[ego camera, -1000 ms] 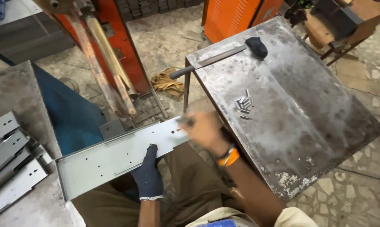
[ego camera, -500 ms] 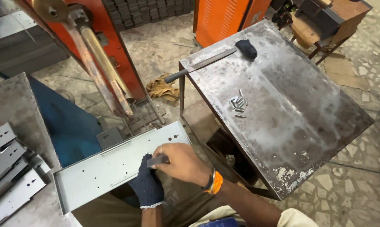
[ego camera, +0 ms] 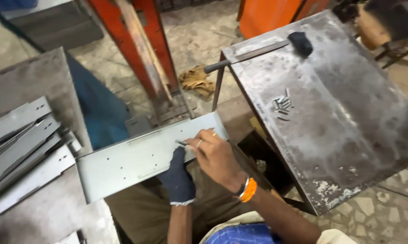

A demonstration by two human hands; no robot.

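A long grey sheet-metal panel (ego camera: 122,160) with small holes lies across my lap. My left hand (ego camera: 178,177), in a dark glove, grips its near edge from below. My bare right hand (ego camera: 215,155), with rings and an orange wristband, rests on the panel beside the glove. Its fingertips pinch a small metal pin (ego camera: 181,143) against the panel's surface.
A worn steel table (ego camera: 348,135) stands to my right with several small pins (ego camera: 281,104) and a hammer (ego camera: 258,50) on it. Stacked grey metal panels (ego camera: 23,149) lie at left. A red machine frame (ego camera: 136,49) and a tan glove (ego camera: 197,80) are ahead on the floor.
My right hand came back from near the table edge to the panel's middle, now pinching a pin next to the gloved left hand. The view has tilted slightly.
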